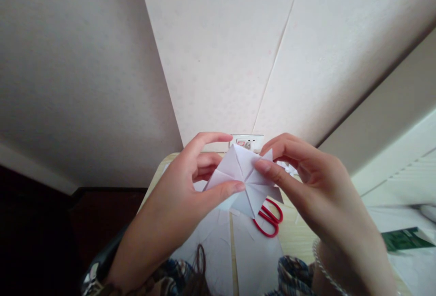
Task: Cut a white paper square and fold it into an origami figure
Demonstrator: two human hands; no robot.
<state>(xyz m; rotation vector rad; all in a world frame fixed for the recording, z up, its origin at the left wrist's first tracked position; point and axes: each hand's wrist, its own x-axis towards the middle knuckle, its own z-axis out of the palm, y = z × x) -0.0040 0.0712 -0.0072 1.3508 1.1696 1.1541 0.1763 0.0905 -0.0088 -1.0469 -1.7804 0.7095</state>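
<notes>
I hold a folded white paper piece [243, 179] with creased triangular flaps up in front of me, above a small light wooden table [289, 232]. My left hand [185, 187] pinches its left side, thumb on the front near the centre and fingers curled behind. My right hand [306, 182] pinches its right side, thumb pressed on the front flaps and fingers behind the top corner. A beaded bracelet circles my right wrist.
Red-handled scissors [270, 221] lie on the table just under the paper, beside flat white sheets [252, 250]. A wall socket [247, 142] sits behind the table. A dark green box [405, 239] lies at the right on a white surface. Plaid fabric shows at the bottom.
</notes>
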